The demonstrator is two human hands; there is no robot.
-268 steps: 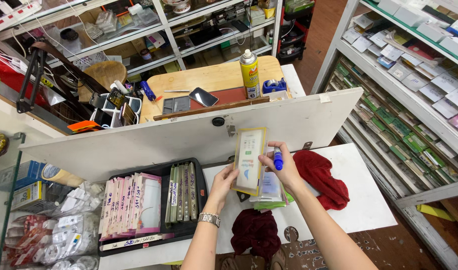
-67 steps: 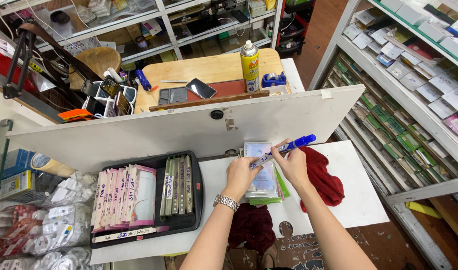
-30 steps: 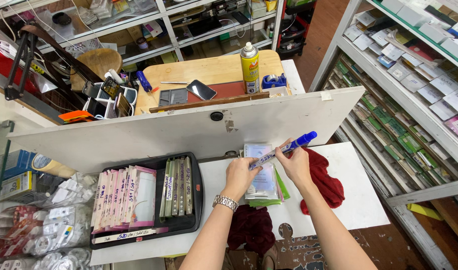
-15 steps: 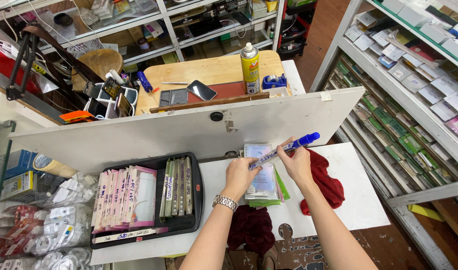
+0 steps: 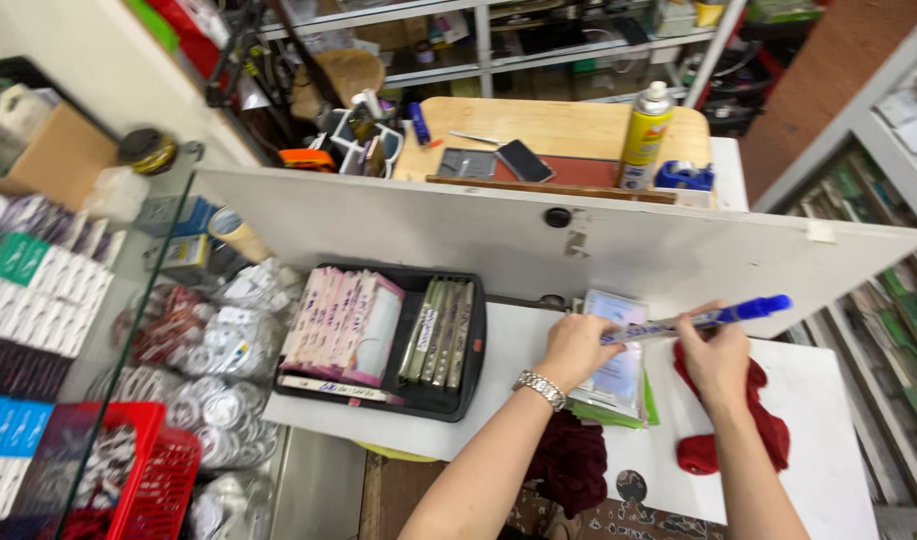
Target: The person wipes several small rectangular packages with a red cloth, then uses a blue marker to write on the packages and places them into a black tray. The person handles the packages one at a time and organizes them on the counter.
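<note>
**Pen over packet at the white counter**

Far left: red basket at the lower corner, beside heaps of small clear-bagged items. Stacked boxes behind glass above them.

Left of centre: black tray on the white counter. Pink packets fill its left part, a row of narrow greenish packets stands on edge in its right part.

Centre: left hand, metal watch on the wrist, rests palm down on the left edge of a flat clear packet. Fingers curled and pressing it to the counter. The packet lies on a small pile with green showing at the bottom edge, just right of the tray.

Right of centre: right hand grips a blue pen between thumb and fingers, closed round the barrel. The pen lies nearly level, cap end pointing right, tip over the packet's top. Whether the tip touches, cannot tell.

Right: red cloth under and beyond the right hand; a darker cloth hangs at the counter's front edge.

Behind, past the white board: wooden table with a spray can and a blue tape dispenser.
</note>
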